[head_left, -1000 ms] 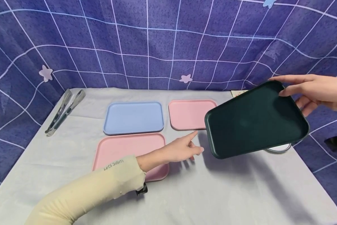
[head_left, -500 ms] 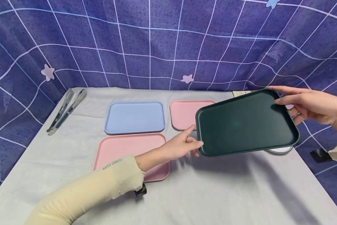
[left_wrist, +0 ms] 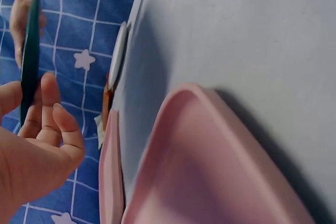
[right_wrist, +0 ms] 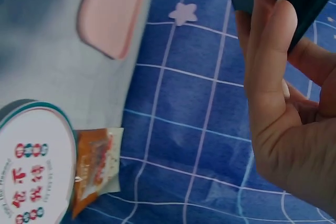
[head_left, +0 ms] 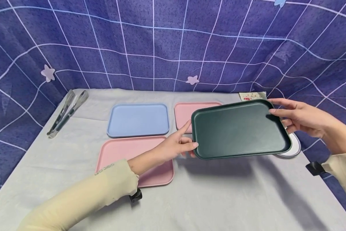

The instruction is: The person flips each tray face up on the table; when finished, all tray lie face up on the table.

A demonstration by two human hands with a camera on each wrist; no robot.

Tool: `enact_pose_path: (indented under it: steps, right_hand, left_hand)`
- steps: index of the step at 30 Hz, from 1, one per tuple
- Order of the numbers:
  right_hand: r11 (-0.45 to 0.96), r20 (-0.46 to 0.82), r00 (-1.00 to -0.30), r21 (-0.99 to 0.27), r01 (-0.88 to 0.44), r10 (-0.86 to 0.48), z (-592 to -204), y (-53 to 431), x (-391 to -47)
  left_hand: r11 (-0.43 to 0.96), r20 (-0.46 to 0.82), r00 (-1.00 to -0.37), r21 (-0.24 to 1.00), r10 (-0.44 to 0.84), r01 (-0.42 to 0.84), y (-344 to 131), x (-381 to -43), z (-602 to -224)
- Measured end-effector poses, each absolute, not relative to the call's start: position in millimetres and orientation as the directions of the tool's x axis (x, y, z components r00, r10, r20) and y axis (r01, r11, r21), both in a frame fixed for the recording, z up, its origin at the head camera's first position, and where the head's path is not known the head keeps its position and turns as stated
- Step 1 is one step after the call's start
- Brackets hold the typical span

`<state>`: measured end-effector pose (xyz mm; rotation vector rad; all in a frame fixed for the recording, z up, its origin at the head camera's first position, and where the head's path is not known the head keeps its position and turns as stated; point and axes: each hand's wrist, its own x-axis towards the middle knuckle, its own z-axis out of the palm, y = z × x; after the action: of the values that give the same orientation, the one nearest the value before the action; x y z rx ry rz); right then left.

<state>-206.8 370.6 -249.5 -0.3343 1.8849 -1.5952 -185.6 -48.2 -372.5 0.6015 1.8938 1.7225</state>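
Note:
A dark green tray (head_left: 239,130) hangs above the table, tilted, its inner face toward the head camera. My right hand (head_left: 300,117) grips its right end, thumb on the inner side and fingers behind. At the other end my left hand (head_left: 176,141) pinches the edge between thumb and fingers; the left wrist view shows the tray (left_wrist: 30,61) edge-on between them. Under my left forearm lies a large pink tray (head_left: 132,149), partly covered. Behind it is a blue tray (head_left: 138,120). The green tray hides part of a smaller pink tray (head_left: 184,112).
Tongs (head_left: 67,114) lie at the table's far left. To the right, partly behind the green tray, is a round white lid (right_wrist: 37,166) with red lettering and a green rim. Beside it sits an orange packet (right_wrist: 94,163). A blue gridded curtain (head_left: 161,48) hangs behind the table.
My right hand has brought the green tray leftward and slightly down. My left hand, apart from the tray a second ago, now pinches its left edge and has shifted a little left.

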Motion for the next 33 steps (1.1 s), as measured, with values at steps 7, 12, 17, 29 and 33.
enact_pose_path:
  steps: [7,12,17,29,33]
  right_hand:
    - [0.315,-0.319,-0.682,-0.939,0.136,-0.658,-262.7,382.6,-201.5]
    - [0.374,-0.383,-0.645,-0.914,0.159,-0.662,-269.8,380.1,-196.0]
    - [0.311,-0.348,-0.641,-0.934,0.175,-0.684,-282.7,375.0,-193.0]
    - [0.199,-0.279,-0.749,-0.960,0.198,-0.602,-315.9,365.8,-186.0]
    - [0.222,-0.296,-0.710,-0.955,0.199,-0.639,-318.4,365.6,-186.2]
  left_hand:
    - [0.112,-0.066,-0.778,0.994,0.625,0.005,-60.8,-186.5,-369.3]
    - [0.103,-0.088,-0.766,0.994,0.637,-0.029,-65.7,-185.3,-373.6]
    - [0.101,-0.107,-0.750,0.993,0.653,-0.054,-69.3,-184.3,-379.8]
    - [0.147,-0.131,-0.737,0.988,0.662,-0.044,-76.5,-183.9,-377.3]
    - [0.158,-0.148,-0.730,0.986,0.668,-0.055,-78.5,-183.2,-374.9]
